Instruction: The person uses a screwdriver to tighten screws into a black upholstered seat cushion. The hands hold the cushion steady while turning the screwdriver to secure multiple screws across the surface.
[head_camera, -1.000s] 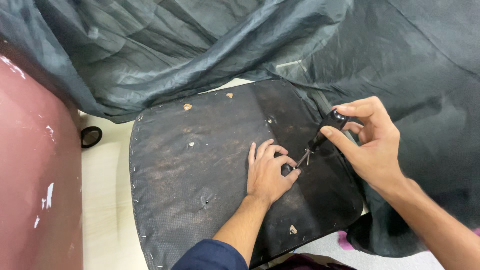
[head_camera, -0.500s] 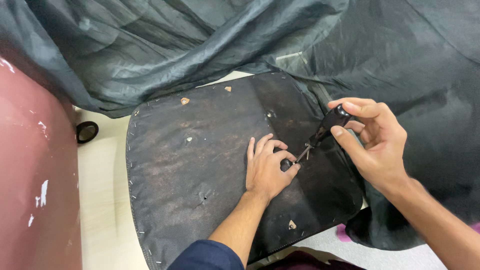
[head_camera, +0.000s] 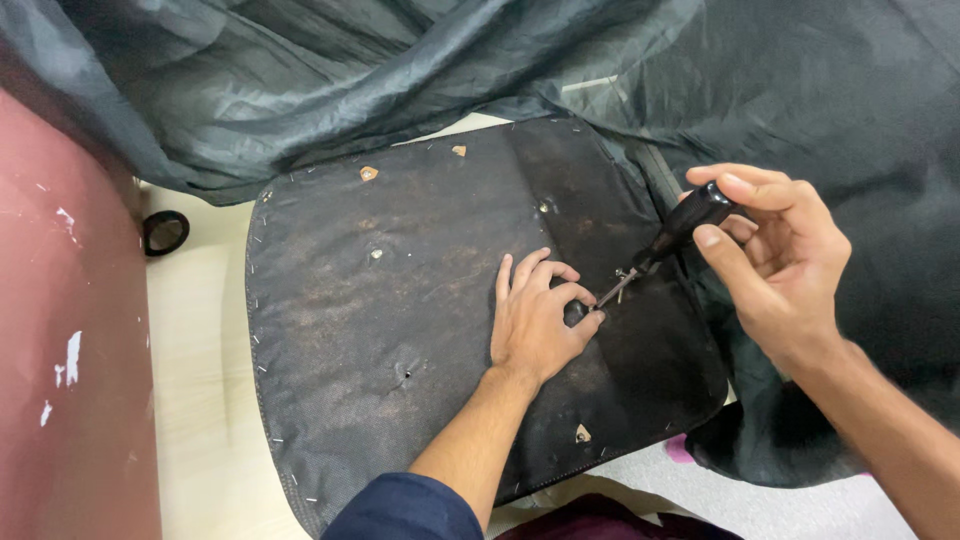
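Left hand: our left hand (head_camera: 535, 318) lies flat on the dark seat panel (head_camera: 400, 330); fingers curled loosely round a small fastener at the tool tip, closed on nothing we can make out; a dark blue sleeve (head_camera: 405, 508) shows at the forearm.
Right hand: our right hand (head_camera: 775, 255) is closed round the black handle of the screwdriver (head_camera: 665, 245) — thumb and fingers wrapped about it; the shaft slants down-left, its tip just beside the left fingertips.
Seat panel: cloth-covered underside, rounded corners, lying on the pale floor (head_camera: 200, 400); staples run along its edge.
Counts: one screwdriver; one panel; two hands, both ours; three holes in the panel that we can see; three small torn patches showing a tan layer beneath; one small black ring (head_camera: 165, 232) on the floor to the left.
Surroundings: crumpled dark grey fabric (head_camera: 420, 70) heaped behind and to the right; a maroon curved surface (head_camera: 60, 350) with white scuffs at the left.
Risk: we judge that the tip could slip off the fastener and jab the left fingers — they sit right against it; the slanted shaft makes a slip likelier; the loose fabric might also snag the tool.
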